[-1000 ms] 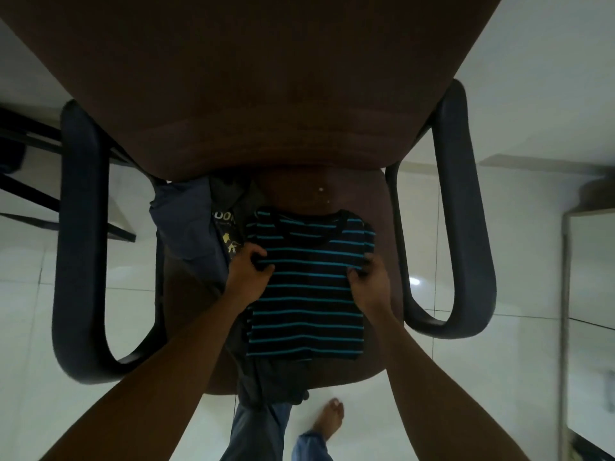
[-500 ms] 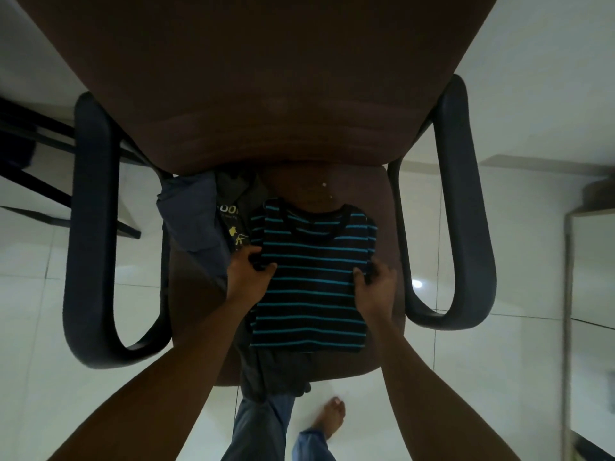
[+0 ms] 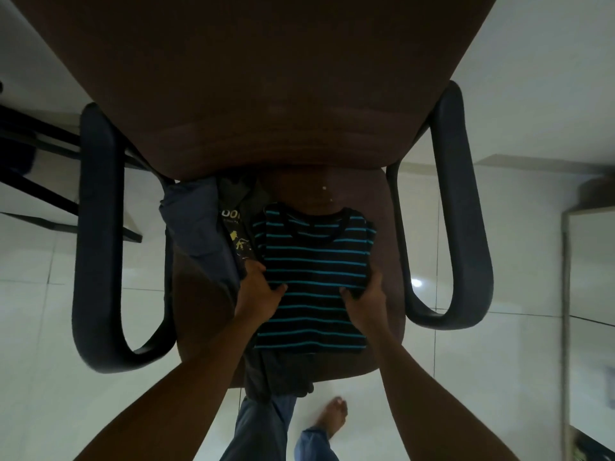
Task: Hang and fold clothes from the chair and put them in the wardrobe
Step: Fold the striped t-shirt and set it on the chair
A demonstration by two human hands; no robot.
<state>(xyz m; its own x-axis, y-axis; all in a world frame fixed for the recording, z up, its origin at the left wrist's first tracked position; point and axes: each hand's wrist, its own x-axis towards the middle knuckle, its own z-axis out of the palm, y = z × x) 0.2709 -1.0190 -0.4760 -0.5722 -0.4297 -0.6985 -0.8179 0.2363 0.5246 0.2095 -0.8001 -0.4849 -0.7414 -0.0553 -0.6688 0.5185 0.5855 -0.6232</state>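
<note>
Moved: our left hand [image 3: 261,294] and right hand [image 3: 364,296] slid nearer us on the striped T-shirt [image 3: 316,257].
Fingers: both pinch its sides, thumbs on top.
Risk: uneven lifting may flop our fold open.

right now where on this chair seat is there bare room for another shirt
Bare seat shows behind the striped shirt, in a strip beside the right armrest, and front left, short of the piled clothes. Back left is crowded.
</note>
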